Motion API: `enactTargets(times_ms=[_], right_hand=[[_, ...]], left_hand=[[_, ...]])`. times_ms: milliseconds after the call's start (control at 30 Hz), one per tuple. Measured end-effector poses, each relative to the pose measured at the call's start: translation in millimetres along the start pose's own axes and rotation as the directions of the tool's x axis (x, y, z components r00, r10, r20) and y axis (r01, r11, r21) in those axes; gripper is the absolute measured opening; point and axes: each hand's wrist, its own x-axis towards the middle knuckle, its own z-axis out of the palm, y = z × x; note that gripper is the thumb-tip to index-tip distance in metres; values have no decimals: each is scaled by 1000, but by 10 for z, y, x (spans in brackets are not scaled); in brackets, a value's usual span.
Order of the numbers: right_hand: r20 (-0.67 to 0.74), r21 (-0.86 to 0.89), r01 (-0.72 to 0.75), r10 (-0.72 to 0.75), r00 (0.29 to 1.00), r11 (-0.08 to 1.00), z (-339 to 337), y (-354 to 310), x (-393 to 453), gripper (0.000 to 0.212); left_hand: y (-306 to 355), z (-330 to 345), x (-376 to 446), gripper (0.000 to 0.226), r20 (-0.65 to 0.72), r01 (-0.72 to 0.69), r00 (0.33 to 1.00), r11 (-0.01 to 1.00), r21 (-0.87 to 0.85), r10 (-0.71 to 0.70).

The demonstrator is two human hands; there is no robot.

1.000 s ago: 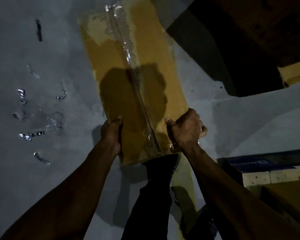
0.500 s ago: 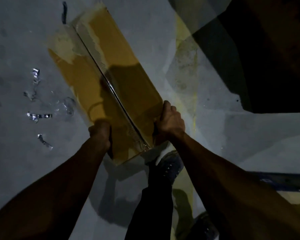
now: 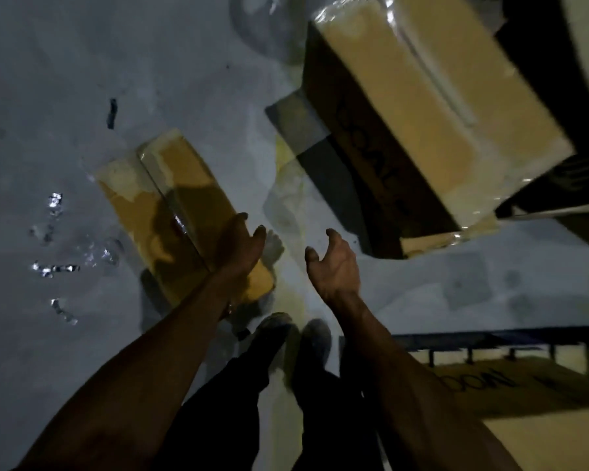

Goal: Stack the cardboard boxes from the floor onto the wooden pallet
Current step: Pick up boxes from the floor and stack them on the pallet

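A long narrow cardboard box (image 3: 170, 198) with clear tape along its top lies flat on the grey floor, left of centre. My left hand (image 3: 242, 246) hovers over its near end, fingers apart, holding nothing. My right hand (image 3: 334, 266) is open, palm turned inward, above bare floor to the right of the box. A large taped cardboard box (image 3: 422, 107) sits on the floor at the upper right. At the lower right, the dark blue edge of the pallet (image 3: 490, 338) shows, with a printed box (image 3: 510, 389) on it.
Shiny scraps of tape (image 3: 53, 266) litter the floor on the left. A dark mark (image 3: 111, 112) is on the floor farther back. My legs and shoes (image 3: 286, 338) stand just below the hands. Another dark box edge (image 3: 572, 212) lies at the far right.
Both hands have let go of the narrow box, which now rests on the floor. The view has swung so the large box and pallet show at right.
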Motion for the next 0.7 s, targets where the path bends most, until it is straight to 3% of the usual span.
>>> enactTargets(times_ms=[233, 400, 700], right_hand=[[-96, 78, -35, 42, 995, 996, -1261, 167, -428, 68], [-131, 85, 2, 9, 991, 996, -2028, 229, -443, 69], [-239, 6, -22, 23, 971, 1000, -3106, 182, -72, 69]], left_hand=[[1327, -5, -844, 57, 38, -134, 990, 991, 21, 133], [1983, 124, -1149, 58, -8, -214, 977, 976, 41, 214], [2813, 298, -1160, 61, 68, -135, 988, 991, -22, 137]])
